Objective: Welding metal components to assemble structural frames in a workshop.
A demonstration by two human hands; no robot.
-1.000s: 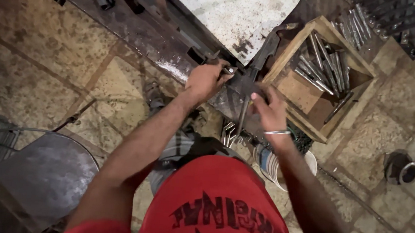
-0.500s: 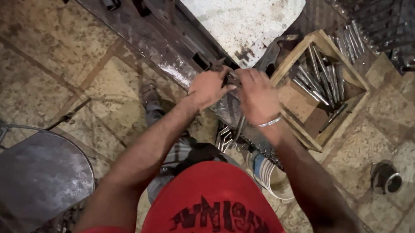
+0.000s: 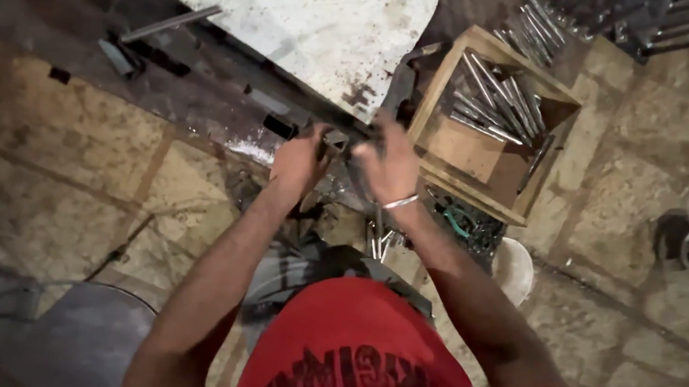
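My left hand [image 3: 302, 159] and my right hand [image 3: 388, 162] meet over a small dark metal piece [image 3: 337, 140] at the edge of a dark steel workbench [image 3: 205, 92]. Both hands close their fingers around that piece; its shape is blurred and partly hidden. A silver bangle [image 3: 400, 201] circles my right wrist. Below the hands, several thin metal rods [image 3: 378, 239] stand near my knees. A scuffed white sheet [image 3: 293, 17] lies on the bench just beyond my hands.
A wooden crate [image 3: 446, 152] holding several shiny metal rods stands right of my hands. More rods [image 3: 538, 24] lie behind it. A white bowl [image 3: 515, 268] sits on the stone floor, a round metal pot [image 3: 685, 241] at the right, a grey drum [image 3: 78, 345] at bottom left.
My right hand has moved left and up to join the left hand on the metal piece. The view has shifted, so the crate and bench sit more centrally.
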